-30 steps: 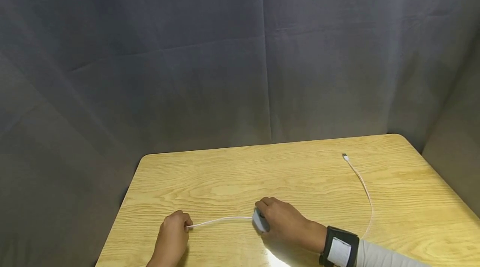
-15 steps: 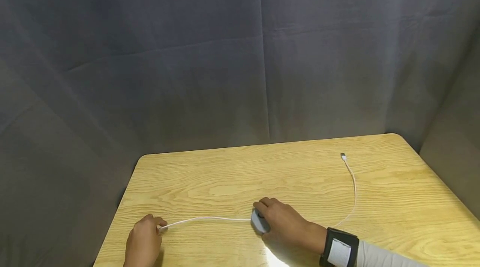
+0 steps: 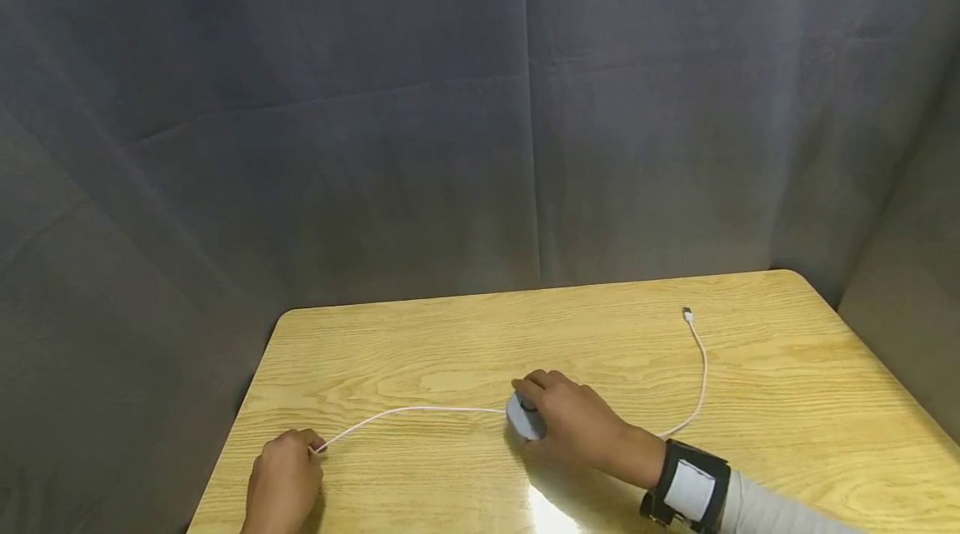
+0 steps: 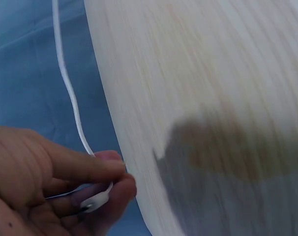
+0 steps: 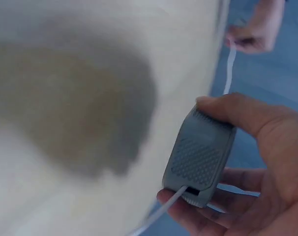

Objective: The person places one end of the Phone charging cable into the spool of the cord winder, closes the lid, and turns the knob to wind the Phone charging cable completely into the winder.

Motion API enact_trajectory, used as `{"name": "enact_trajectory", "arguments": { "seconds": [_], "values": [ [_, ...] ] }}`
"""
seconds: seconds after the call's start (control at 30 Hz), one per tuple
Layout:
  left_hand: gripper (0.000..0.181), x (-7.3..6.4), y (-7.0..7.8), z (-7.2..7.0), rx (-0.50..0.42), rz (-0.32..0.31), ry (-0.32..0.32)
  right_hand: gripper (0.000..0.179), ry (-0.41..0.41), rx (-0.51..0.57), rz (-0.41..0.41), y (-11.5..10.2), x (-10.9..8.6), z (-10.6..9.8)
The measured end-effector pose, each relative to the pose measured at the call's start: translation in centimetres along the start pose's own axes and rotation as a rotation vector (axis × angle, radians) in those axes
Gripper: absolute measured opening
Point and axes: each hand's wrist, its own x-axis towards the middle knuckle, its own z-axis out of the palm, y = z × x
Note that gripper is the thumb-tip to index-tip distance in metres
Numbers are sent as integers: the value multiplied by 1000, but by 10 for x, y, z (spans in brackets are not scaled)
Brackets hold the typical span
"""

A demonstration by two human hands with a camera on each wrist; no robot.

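My left hand (image 3: 282,480) pinches white cable (image 3: 442,409); right hand (image 3: 577,421), toward three o'clock, grips grey case (image 5: 197,160); uneven tug could jam it.

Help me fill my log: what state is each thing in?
White cable: extended, loosely curved.
Gray case: cable emerging from both sides.
Left hand: pinching the cable.
Right hand: gripping the case.
Small connector: unplugged, within the left hand.
USB plug: unplugged, lying on the table.
Wristband: wrapped round the right wrist.

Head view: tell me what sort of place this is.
Likely a curtained recording booth: dark grey cloth hangs behind and beside a wood-grain table, with a black wrist strap also in view.
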Motion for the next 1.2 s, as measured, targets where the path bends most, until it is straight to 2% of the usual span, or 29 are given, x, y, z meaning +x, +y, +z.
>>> {"name": "enact_trajectory", "arguments": {
  "seconds": [0.13,0.3,0.47,0.57,0.73,0.87,0.9,0.93,1.0,1.07,1.13,1.17,1.2],
  "values": [
    [7,0,11,8,-9,27,-2,76,102,25,16,-2,10,-36],
    [10,3,32,20,-61,108,20,78,233,85,24,-6,24,-105],
    [14,6,65,35,-196,223,15,79,288,150,0,-22,32,-169],
    [20,5,91,46,-302,328,-33,74,297,213,-10,-35,33,-197],
    [18,-2,140,64,-543,484,-226,66,273,412,-46,-52,31,-221],
    [42,-9,170,74,-714,567,-420,62,207,596,-57,-58,31,-227],
    [47,-11,175,75,-745,588,-481,61,195,630,-51,-58,31,-228],
    [42,-12,180,77,-773,608,-542,61,190,648,-47,-58,31,-228],
    [47,-14,186,81,-823,639,-669,61,191,657,-28,-56,31,-228],
    [43,-17,191,84,-859,650,-784,62,199,651,1,-53,31,-227],
    [36,-19,193,88,-873,652,-853,63,203,646,36,-51,32,-227],
    [40,-20,194,89,-882,643,-876,64,204,641,56,-49,32,-227],
    [33,-21,194,90,-883,639,-891,65,206,635,78,-47,33,-227]
  ]
}}
